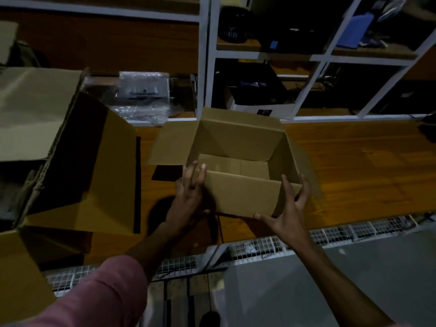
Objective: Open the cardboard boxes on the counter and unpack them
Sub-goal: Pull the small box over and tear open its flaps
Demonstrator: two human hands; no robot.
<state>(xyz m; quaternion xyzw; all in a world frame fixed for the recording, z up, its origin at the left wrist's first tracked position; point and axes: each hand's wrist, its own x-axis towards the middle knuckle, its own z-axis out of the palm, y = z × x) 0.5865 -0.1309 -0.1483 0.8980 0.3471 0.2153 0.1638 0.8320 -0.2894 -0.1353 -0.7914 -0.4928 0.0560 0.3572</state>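
Observation:
A small cardboard box [243, 194] stands open on the wooden counter [354, 166], flaps spread, and I see nothing inside it. My left hand [188, 197] lies with straight fingers against the box's near left corner. My right hand [287, 208] spreads its fingers along the near right corner, thumb low on the front wall. A larger cardboard box [77, 166] sits open at the left, its dark inside mostly hidden by its flaps.
Clear plastic-wrapped packages [141, 95] lie behind the boxes near the white shelf frame [207, 67]. Dark items fill the shelves at the back. A wire-mesh strip [330, 234] runs along the counter's front edge. Another cardboard flap [21, 267] sticks out at the lower left.

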